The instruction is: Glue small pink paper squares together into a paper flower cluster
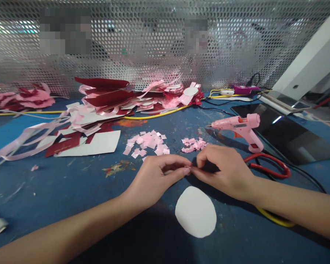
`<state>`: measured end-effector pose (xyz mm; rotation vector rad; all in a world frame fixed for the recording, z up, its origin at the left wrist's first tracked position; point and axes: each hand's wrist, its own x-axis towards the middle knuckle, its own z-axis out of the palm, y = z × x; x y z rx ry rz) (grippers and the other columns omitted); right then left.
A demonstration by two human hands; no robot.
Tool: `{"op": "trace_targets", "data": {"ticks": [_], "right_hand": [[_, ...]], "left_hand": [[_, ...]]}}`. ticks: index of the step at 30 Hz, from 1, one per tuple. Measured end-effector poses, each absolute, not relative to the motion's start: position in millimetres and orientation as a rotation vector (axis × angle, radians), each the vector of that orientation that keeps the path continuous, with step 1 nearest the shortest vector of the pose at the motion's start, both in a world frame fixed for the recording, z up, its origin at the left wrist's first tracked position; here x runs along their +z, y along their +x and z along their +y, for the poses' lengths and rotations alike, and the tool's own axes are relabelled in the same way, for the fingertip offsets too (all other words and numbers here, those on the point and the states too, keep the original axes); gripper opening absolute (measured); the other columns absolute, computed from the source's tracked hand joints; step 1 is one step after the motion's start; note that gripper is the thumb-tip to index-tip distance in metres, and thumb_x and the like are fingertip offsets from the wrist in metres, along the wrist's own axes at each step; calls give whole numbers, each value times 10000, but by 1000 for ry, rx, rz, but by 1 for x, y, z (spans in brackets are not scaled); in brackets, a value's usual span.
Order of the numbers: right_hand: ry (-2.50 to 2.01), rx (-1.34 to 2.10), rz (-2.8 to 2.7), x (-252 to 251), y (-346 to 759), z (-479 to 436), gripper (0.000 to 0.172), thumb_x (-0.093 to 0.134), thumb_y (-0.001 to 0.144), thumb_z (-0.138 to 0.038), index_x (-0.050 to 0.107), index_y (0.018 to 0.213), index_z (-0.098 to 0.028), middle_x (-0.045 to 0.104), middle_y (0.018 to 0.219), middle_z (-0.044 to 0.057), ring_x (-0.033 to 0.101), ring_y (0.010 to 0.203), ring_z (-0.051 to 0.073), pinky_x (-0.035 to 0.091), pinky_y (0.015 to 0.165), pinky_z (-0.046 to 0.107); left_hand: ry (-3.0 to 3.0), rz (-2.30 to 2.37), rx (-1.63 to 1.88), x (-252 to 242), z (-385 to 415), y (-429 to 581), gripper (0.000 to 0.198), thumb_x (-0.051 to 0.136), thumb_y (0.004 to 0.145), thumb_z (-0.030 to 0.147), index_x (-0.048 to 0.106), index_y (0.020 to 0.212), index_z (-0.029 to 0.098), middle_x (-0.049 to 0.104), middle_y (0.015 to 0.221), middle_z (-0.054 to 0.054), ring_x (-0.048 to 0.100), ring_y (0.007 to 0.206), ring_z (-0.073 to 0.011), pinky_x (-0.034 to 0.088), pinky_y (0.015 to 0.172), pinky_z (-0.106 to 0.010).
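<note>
My left hand [156,176] and my right hand [225,170] meet fingertip to fingertip over the blue table. Between the pinched fingers shows a tiny bit of pink, likely a small pink piece [189,167], mostly hidden by the fingertips. Just below them lies a white rounded paper disc [195,212], flat on the table. Beyond my left hand is a loose pile of pink squares [148,141]. A smaller heap of crumpled pink pieces [194,144] sits beyond my fingertips. To the right, a pink glue gun [238,126] stands with its nozzle pointing left.
Red-handled scissors [272,165] lie partly behind my right wrist. A dark glass panel [286,128] is at the right. Ribbons [24,141], white card [90,143] and dark red sheets are piled at left. A yellow cable [159,115] runs before the perforated metal screen [143,47].
</note>
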<state>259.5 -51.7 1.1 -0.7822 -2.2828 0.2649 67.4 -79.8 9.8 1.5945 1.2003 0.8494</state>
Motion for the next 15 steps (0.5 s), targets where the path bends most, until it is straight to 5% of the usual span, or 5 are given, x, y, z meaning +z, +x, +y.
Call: {"op": "trace_targets", "data": {"ticks": [15], "right_hand": [[-434,5,-2428,-1,259,-51,163,453,865,-169,548,733,-183,589,642,-11,480,590,118,312,549,270]], "left_hand": [[1723,1358,975,17,-79,66,27,696,715,208,678,713,228,690,665,52,637,605,-87,505,568,-128]]}}
